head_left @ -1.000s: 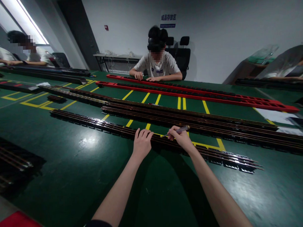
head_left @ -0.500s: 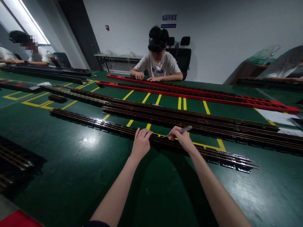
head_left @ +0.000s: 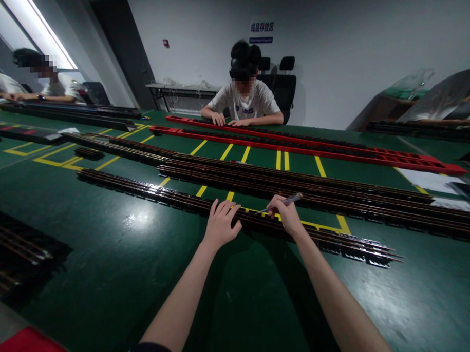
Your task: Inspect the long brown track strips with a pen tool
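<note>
The long black strip (head_left: pixel 265 224) lies on the near side of the worktop (head_left: pixel 146 282), its long axis running left to right, rod ends jutting toward the right edge. The left hand (head_left: pixel 222 225) rests on it, fingers spread; the right hand's (head_left: pixel 286 215) grip is closed around a screwdriver (head_left: pixel 293 199), tip pointing left and down.

Left of the left forearm (head_left: pixel 181 296), the glossy green surface (head_left: pixel 126 257) is lying open as far as a flat dark stack with copper-coloured rods (head_left: pixel 21 250). A long, low black strip with thin metal rods (head_left: pixel 174 197) is blocking any straight forward slide. Behind it, a narrow yellow-taped lane (head_left: pixel 189 188) is offering passage before a thicker black bundle (head_left: pixel 258 178). A slim translucent-handled tool (head_left: pixel 293 199) is reaching into the gap between the hands (head_left: pixel 221 222).
</note>
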`<state>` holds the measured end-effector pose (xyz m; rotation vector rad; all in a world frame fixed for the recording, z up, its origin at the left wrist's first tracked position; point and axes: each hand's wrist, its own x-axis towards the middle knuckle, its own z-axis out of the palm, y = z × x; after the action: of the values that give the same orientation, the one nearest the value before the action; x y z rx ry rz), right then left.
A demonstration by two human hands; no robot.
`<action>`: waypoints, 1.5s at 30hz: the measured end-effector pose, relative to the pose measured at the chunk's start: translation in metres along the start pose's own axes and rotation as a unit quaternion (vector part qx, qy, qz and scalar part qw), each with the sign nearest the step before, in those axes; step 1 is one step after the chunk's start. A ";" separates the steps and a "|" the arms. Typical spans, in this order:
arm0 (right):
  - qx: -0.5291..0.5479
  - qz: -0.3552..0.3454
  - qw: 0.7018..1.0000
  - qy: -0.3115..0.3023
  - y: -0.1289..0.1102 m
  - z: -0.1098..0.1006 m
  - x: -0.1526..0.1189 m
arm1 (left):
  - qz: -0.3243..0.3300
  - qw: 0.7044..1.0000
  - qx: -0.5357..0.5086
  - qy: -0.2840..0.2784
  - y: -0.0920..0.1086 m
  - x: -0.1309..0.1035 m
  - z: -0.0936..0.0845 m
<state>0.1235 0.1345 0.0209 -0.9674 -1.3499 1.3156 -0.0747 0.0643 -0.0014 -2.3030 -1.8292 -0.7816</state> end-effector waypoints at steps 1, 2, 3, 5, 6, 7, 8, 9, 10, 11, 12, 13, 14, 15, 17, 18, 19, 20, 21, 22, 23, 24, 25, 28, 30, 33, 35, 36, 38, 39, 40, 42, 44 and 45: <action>0.007 0.001 1.000 0.005 0.000 0.000 0.000 | 0.000 1.000 0.000 0.001 0.000 0.000 0.000; 0.013 0.003 1.000 0.010 0.001 -0.001 0.001 | 0.001 1.000 0.001 0.003 0.000 0.000 0.000; 0.016 0.005 1.000 0.013 0.001 -0.001 0.001 | 0.001 1.000 0.002 0.004 0.001 0.000 0.000; 0.018 0.010 1.000 0.016 0.001 -0.002 0.002 | 0.001 1.000 0.005 0.005 0.001 0.000 0.000; 0.018 0.012 1.000 0.019 0.001 -0.002 0.002 | 0.000 1.000 0.006 0.005 0.002 0.001 -0.001; 0.018 0.014 1.000 0.020 0.001 -0.001 0.002 | 0.000 1.000 0.006 0.004 0.002 0.001 -0.001; 0.017 0.014 1.000 0.021 0.000 -0.001 0.002 | -0.001 1.000 0.005 0.004 0.002 0.001 -0.001; 0.016 0.014 1.000 0.022 0.000 -0.001 0.002 | 0.000 1.000 0.005 0.004 0.002 0.001 -0.001; 0.015 0.012 1.000 0.023 0.000 -0.001 0.002 | 0.000 1.000 0.006 0.004 0.002 0.001 -0.001; 0.015 0.011 1.000 0.025 -0.001 0.000 0.002 | 0.000 1.000 0.006 0.005 0.002 0.001 -0.001; 0.014 0.011 0.999 0.027 -0.001 0.000 0.002 | 0.000 1.000 0.007 0.007 0.002 0.000 -0.001; 0.014 0.011 0.999 0.027 -0.001 0.000 0.001 | 0.001 1.000 0.007 0.008 0.002 0.000 -0.001; 0.015 0.012 0.999 0.027 -0.002 0.000 0.001 | 0.001 1.000 0.006 0.008 0.002 0.000 -0.001; 0.016 0.013 0.999 0.026 -0.003 0.000 0.001 | 0.002 1.000 0.005 0.008 0.002 0.000 0.000; 0.019 0.014 0.999 0.026 -0.004 0.001 0.000 | 0.002 1.000 0.003 0.007 0.002 0.001 0.000; 0.020 0.013 0.999 0.027 -0.004 0.001 0.000 | 0.001 1.000 0.001 0.006 0.002 0.001 0.000; 0.022 0.013 0.999 0.029 -0.005 0.001 0.000 | 0.000 1.000 0.001 0.005 0.002 0.001 0.000; 0.023 0.014 0.999 0.032 -0.005 0.002 0.000 | -0.001 1.000 0.002 0.005 0.002 0.001 0.000; 0.023 0.015 0.999 0.033 -0.006 0.002 0.000 | -0.001 1.000 0.002 0.005 0.002 0.001 0.000; 0.024 0.015 0.999 0.035 -0.006 0.002 -0.001 | -0.002 1.000 0.003 0.005 0.003 0.001 0.000; 0.024 0.014 0.999 0.037 -0.006 0.002 -0.001 | -0.001 1.000 0.003 0.005 0.003 0.001 -0.001; 0.025 0.013 0.999 0.038 -0.005 0.002 -0.001 | -0.001 1.000 0.003 0.005 0.003 0.001 -0.001; 0.025 0.011 0.999 0.039 -0.005 0.002 -0.001 | -0.001 1.000 0.002 0.004 0.003 0.001 -0.001; 0.026 0.004 0.999 0.043 -0.003 0.000 -0.001 | 0.000 1.000 -0.002 0.003 0.002 0.001 -0.001; 0.026 0.001 0.999 0.041 -0.001 -0.001 0.000 | 0.000 1.000 -0.005 0.003 0.002 0.001 0.000; 0.021 -0.001 0.999 0.031 0.001 -0.001 0.001 | 0.003 1.000 -0.007 0.009 0.001 0.001 0.001; 0.014 0.000 1.000 0.027 0.001 -0.001 0.001 | 0.004 1.000 -0.006 0.014 0.001 0.001 0.002; 0.011 0.000 1.000 0.026 0.001 -0.001 0.001 | 0.005 1.000 -0.004 0.017 0.001 0.000 0.002; 0.003 -0.001 1.000 0.023 0.001 -0.001 0.001 | 0.007 1.000 -0.001 0.019 0.001 0.000 0.002; 0.000 -0.002 1.000 0.021 0.001 -0.001 0.001 | 0.008 1.000 0.001 0.019 0.000 0.000 0.003; -0.003 -0.004 1.000 0.020 0.001 0.000 0.000 | 0.009 1.000 0.002 0.020 0.000 0.000 0.003; -0.006 -0.006 1.000 0.019 0.002 0.000 0.000 | 0.011 1.000 0.003 0.021 -0.001 0.000 0.003; -0.009 -0.007 1.000 0.018 0.002 0.000 -0.001 | 0.014 1.000 0.006 0.021 -0.001 0.000 0.004; -0.010 -0.007 1.000 0.017 0.002 0.000 -0.001 | 0.015 1.000 0.007 0.022 -0.002 0.000 0.004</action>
<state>0.1232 0.1337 0.0188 -0.9878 -1.3451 1.2719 -0.0749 0.0664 -0.0050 -2.2803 -1.7725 -0.8059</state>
